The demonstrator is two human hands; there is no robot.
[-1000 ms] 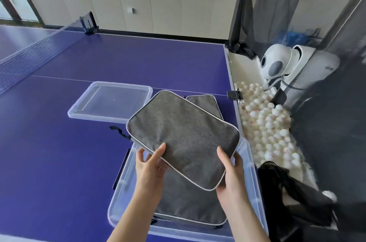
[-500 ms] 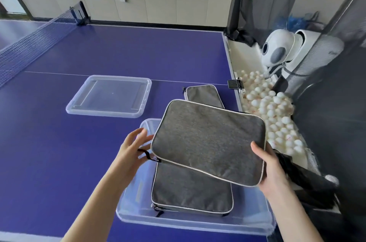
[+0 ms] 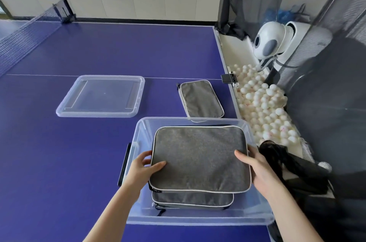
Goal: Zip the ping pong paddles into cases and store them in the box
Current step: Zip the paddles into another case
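Fingers [image 3: 158, 164] of the left hand [image 3: 141, 169] and right hand [image 3: 261, 172] grip the top case [image 3: 200, 158] by its near corners, thumbs on top, likely to square it over the lower case [image 3: 192, 199] inside the box [image 3: 198, 220]. Beyond them another case [image 3: 201, 99] waits on the table. The lid [image 3: 101, 96] lies off left, out of the way.

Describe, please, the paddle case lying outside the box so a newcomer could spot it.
On the blue table, look beyond the clear box, by the white balls. A grey case lies there on the tabletop, unlike the held case and the lower case inside the box.
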